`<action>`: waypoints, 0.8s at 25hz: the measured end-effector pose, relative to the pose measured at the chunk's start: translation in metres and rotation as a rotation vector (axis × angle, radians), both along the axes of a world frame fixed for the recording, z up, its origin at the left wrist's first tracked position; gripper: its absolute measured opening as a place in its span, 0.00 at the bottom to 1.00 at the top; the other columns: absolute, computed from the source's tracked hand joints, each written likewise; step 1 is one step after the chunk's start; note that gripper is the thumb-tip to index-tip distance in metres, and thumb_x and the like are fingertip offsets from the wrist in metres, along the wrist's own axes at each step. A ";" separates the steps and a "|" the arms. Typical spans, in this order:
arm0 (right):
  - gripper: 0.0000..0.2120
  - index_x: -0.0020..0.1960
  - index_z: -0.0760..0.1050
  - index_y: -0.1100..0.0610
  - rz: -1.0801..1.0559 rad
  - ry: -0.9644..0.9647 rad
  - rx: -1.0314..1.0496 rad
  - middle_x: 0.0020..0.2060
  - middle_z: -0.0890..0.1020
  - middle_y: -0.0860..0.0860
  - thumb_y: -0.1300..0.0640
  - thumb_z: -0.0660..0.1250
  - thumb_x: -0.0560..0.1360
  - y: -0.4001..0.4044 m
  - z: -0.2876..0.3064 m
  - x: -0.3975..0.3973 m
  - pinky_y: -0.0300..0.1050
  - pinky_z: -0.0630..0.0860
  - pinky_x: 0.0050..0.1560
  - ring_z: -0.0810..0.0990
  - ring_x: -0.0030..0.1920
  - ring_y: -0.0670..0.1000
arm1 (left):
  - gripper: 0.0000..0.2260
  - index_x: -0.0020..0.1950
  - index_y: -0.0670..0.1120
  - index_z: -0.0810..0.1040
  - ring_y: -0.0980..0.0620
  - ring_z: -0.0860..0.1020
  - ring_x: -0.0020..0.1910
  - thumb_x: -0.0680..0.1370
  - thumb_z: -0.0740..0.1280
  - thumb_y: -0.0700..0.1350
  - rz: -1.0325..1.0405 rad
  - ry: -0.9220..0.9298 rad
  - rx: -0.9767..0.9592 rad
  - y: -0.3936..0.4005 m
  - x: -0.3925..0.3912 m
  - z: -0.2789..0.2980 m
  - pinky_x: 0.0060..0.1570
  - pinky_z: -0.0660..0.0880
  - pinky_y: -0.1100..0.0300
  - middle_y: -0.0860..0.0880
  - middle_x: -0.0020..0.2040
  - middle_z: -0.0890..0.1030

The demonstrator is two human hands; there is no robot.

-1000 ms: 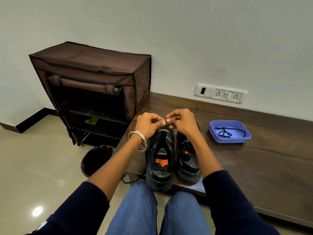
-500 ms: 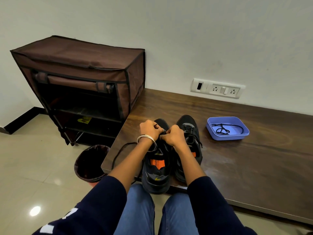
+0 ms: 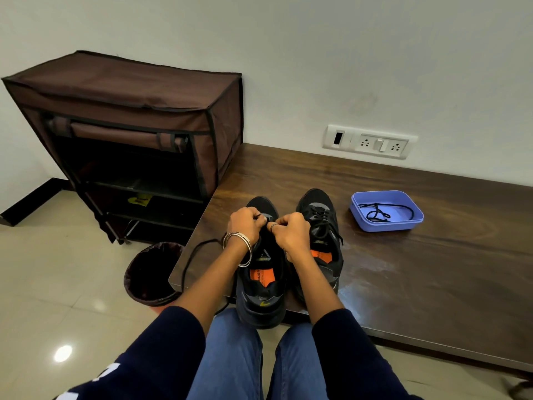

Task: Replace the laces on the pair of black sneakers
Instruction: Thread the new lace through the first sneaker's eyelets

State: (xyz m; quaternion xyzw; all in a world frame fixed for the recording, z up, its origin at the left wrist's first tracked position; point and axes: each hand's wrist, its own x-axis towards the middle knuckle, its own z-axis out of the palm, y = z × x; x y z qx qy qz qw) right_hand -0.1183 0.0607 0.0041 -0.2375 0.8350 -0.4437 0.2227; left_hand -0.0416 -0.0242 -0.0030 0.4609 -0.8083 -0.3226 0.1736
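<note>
Both hands, left hand (image 3: 243, 226) and right hand (image 3: 290, 233), meet over the left sneaker (image 3: 261, 284), pinching its black lace (image 3: 190, 261) (fingers curled tight). The right sneaker (image 3: 323, 226) stands just beside.

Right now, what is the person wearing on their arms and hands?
Both forearms are bare below pushed-up navy sleeves, the left one bearing white print. Thin silver bangles circle the left wrist. The right hand wears a silver ring; the left hand shows none.

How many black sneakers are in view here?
2. The left sneaker stands at the table's near edge, under the left hand and right hand. The right sneaker stands beside it, laced. The dark shoe rack may hide others.
</note>
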 end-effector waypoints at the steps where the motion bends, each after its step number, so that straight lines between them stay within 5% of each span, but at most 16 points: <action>1: 0.12 0.39 0.81 0.66 -0.005 -0.006 -0.008 0.39 0.83 0.60 0.56 0.73 0.72 0.001 0.000 0.001 0.47 0.73 0.36 0.79 0.39 0.55 | 0.07 0.44 0.44 0.80 0.42 0.79 0.48 0.77 0.65 0.46 0.013 0.000 0.004 0.002 -0.001 -0.001 0.45 0.74 0.53 0.43 0.46 0.82; 13: 0.08 0.43 0.84 0.62 0.012 -0.042 -0.060 0.40 0.84 0.58 0.57 0.72 0.74 0.007 0.002 0.001 0.47 0.76 0.37 0.79 0.37 0.50 | 0.07 0.44 0.44 0.81 0.44 0.79 0.46 0.77 0.66 0.46 0.047 0.007 0.058 0.010 -0.004 -0.001 0.46 0.77 0.52 0.45 0.44 0.82; 20: 0.10 0.43 0.83 0.66 0.043 -0.020 -0.038 0.42 0.84 0.62 0.58 0.71 0.74 0.010 0.006 0.000 0.47 0.74 0.37 0.76 0.37 0.50 | 0.12 0.63 0.42 0.72 0.37 0.75 0.59 0.81 0.58 0.43 -0.149 -0.398 -0.177 0.013 -0.011 0.006 0.53 0.72 0.47 0.43 0.63 0.71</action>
